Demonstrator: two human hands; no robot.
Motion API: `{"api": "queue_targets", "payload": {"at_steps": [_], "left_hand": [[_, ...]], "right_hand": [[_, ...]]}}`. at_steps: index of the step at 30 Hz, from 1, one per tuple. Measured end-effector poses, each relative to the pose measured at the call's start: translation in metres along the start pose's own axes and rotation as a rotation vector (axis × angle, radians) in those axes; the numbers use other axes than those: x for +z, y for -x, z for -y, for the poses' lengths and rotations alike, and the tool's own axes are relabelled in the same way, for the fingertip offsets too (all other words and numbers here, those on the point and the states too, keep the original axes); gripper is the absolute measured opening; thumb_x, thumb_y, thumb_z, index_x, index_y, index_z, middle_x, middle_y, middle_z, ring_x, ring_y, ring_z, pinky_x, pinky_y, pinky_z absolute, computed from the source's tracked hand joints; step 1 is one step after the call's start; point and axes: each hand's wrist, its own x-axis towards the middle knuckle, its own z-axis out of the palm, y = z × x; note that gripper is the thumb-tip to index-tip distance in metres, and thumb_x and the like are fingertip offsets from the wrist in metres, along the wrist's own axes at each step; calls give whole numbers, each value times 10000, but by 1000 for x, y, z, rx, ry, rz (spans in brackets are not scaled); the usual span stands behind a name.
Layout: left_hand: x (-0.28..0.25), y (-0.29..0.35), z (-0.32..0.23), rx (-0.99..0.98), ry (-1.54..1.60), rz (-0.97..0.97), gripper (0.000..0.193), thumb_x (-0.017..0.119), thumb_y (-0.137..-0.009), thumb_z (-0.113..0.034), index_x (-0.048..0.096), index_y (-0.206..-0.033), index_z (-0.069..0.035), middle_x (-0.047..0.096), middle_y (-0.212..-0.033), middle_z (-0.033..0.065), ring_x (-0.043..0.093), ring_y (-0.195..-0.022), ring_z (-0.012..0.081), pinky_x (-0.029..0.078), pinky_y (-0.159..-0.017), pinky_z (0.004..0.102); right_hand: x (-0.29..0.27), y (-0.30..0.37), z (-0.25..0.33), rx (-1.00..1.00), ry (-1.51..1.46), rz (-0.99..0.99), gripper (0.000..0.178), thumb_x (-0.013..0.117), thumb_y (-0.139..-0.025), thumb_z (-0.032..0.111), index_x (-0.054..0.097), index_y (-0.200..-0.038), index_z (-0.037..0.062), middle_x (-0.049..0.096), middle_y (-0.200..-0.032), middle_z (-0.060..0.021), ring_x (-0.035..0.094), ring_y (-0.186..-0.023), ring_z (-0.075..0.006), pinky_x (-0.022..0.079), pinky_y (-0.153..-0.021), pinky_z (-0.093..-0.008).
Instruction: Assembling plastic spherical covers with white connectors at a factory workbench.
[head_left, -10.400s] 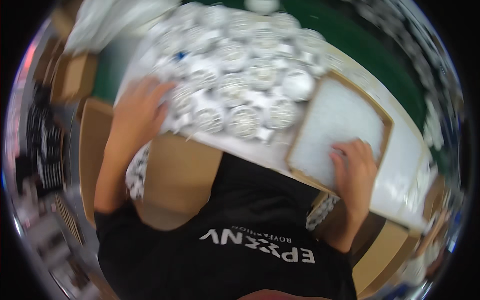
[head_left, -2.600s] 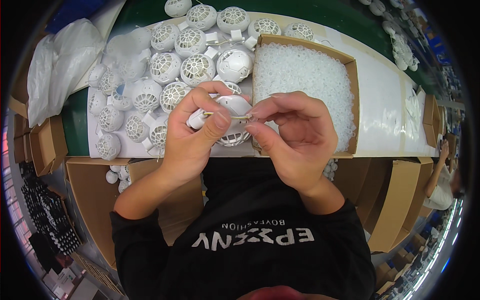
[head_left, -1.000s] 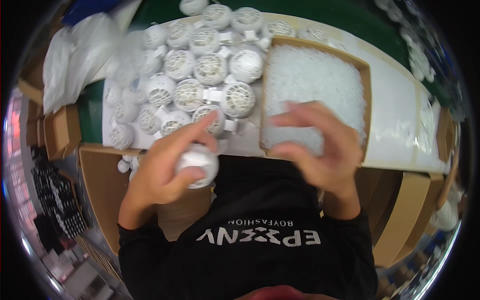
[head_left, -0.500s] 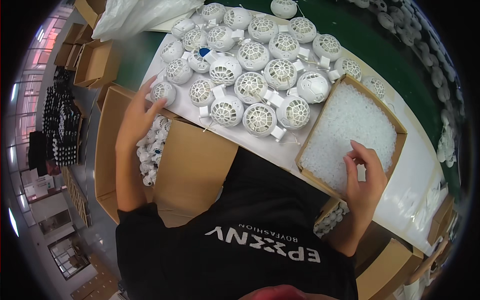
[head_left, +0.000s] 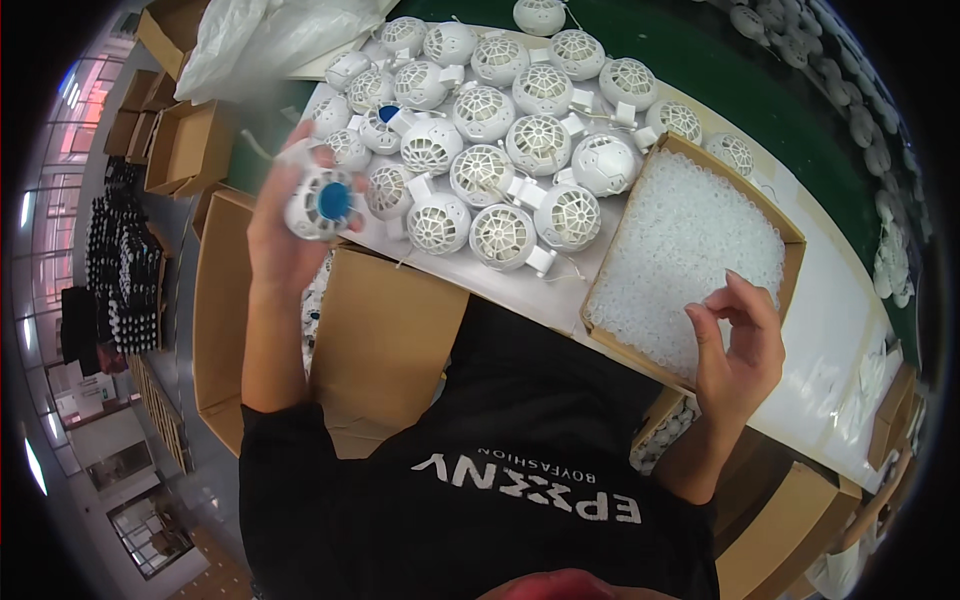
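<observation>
My left hand [head_left: 280, 225] is closed around a white round plastic housing [head_left: 322, 205] with a vented face and a blue disc; a pale wire trails off it. Motion smears that hand a little. Beside it on the table stand several similar white housings [head_left: 503, 237] with lattice fronts, some with small white connector blocks. My right hand [head_left: 740, 345] hovers over the near right part of a cardboard box [head_left: 640, 352] full of small clear plastic pieces [head_left: 690, 250]. Its thumb and fingers are curled together in a pinch; whatever lies between the tips is too small to make out.
An open carton [head_left: 385, 330] at my left front has white parts inside, partly hidden by its flap. Another carton [head_left: 790, 530] stands at lower right. White plastic sheeting [head_left: 260, 45] lies far left. Beyond the table runs a green surface [head_left: 690, 60] with white items along its far side.
My left hand has lifted a white housing off the table's left edge and turned it, so its blue disc shows. The right hand stays over the clear pieces, its index finger slightly raised.
</observation>
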Motion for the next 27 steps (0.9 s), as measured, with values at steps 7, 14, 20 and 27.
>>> {"api": "queue_targets", "payload": {"at_steps": [7,14,20,27], "left_hand": [[95,1,42,-437,595,830,605,472,-987,-381,347,-1437,3,546,-1068,107,618,-913,410,577,-539,429],[129,5,66,-854,1001,1107,474,477,-988,-368,459,-1325,-36,567,-1050,135,617,-851,407,589,-565,420],[127,5,79,-882,1272,1228,366,557,-960,-340,535,-1213,-77,596,-1026,135,625,-822,398,599,-622,392],[120,5,72,-878,1249,1201,334,571,-950,-339,559,-1149,-71,599,-1026,128,630,-825,388,593,-596,378]], "right_hand": [[20,-5,17,14,-355,-41,469,670,-770,-213,564,-1198,-55,605,-968,-163,633,-885,-219,568,-777,-333],[36,-10,29,123,-786,-37,404,652,-794,-213,545,-1159,-78,623,-995,-191,670,-918,-242,596,-829,-357],[61,-11,35,356,-1042,-59,436,656,-826,-186,513,-1219,-60,646,-1020,-186,673,-957,-222,593,-855,-344],[96,-20,30,283,-1220,-6,534,678,-822,-169,463,-1289,-27,653,-1027,-173,660,-990,-216,574,-873,-331]]}}
